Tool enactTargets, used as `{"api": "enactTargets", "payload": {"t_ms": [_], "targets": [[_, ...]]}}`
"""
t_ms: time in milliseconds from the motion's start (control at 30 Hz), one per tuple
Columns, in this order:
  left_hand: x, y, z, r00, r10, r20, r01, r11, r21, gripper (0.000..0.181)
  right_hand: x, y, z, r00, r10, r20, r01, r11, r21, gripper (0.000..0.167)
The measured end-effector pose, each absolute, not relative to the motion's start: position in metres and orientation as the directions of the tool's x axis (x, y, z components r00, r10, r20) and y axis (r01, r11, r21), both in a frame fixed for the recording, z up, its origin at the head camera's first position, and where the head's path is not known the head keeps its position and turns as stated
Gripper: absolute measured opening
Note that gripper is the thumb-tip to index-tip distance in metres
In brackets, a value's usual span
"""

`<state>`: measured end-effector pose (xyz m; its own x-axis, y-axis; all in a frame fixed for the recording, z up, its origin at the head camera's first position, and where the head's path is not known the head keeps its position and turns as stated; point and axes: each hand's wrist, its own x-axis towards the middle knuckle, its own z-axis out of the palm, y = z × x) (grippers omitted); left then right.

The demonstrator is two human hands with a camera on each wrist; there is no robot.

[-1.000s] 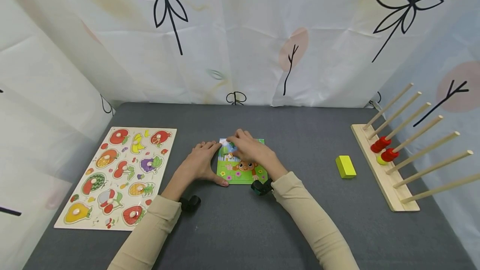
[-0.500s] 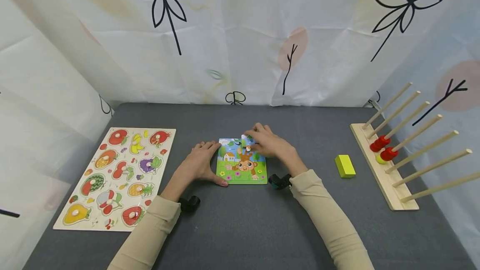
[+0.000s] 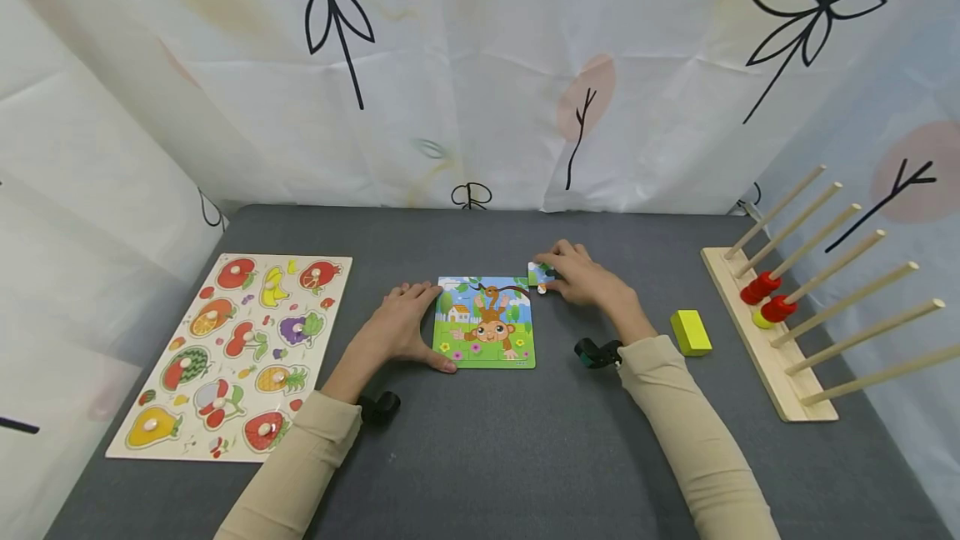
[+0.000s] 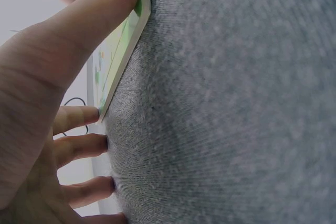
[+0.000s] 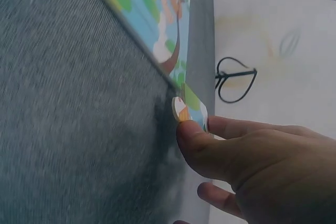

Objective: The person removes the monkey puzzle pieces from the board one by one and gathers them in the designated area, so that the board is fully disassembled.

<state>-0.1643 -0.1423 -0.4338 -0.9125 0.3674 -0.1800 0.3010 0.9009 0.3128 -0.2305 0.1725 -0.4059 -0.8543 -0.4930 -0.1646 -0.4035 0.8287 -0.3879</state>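
Note:
A small jigsaw puzzle [image 3: 491, 330] with a monkey hanging from a branch lies flat on the grey table. My left hand [image 3: 401, 327] rests at its left side, fingers spread, the thumb at the near left corner and the forefinger at the far left one. In the left wrist view the thumb touches the board's edge [image 4: 122, 59], with the other fingertips down on the table. Just off the far right corner, my right hand [image 3: 587, 277] pinches a jigsaw piece [image 5: 195, 107] between thumb and forefinger. Part of the piece is hidden by the fingers.
A fruit peg puzzle board [image 3: 255, 333] lies at the left, partly behind the left sleeve. To the right are a yellow block [image 3: 691, 333] and a wooden peg stand [image 3: 780, 348] with red and yellow beads. A patterned cloth [image 3: 480, 73] hangs behind the table.
My right hand has moved right from over the puzzle to beyond its far right corner, carrying the jigsaw piece. The monkey picture is now uncovered. My left hand has stayed in place.

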Motion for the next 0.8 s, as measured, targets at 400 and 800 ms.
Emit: {"api": "enactTargets", "payload": {"t_ms": [400,800], "targets": [[-0.164,-0.142,-0.434,-0.913,0.364,-0.183,0.296,0.902,0.316,0.130,-0.234,0.187,-0.415,-0.857,-0.490,-0.158,-0.412,0.837,-0.360,0.045],[-0.164,-0.142,-0.434,-0.913,0.361,-0.192,0.291,0.903,0.315,0.129,-0.231,0.186,-0.421,-0.879,-0.455,-0.141,-0.390,0.858,-0.335,0.059]]}}
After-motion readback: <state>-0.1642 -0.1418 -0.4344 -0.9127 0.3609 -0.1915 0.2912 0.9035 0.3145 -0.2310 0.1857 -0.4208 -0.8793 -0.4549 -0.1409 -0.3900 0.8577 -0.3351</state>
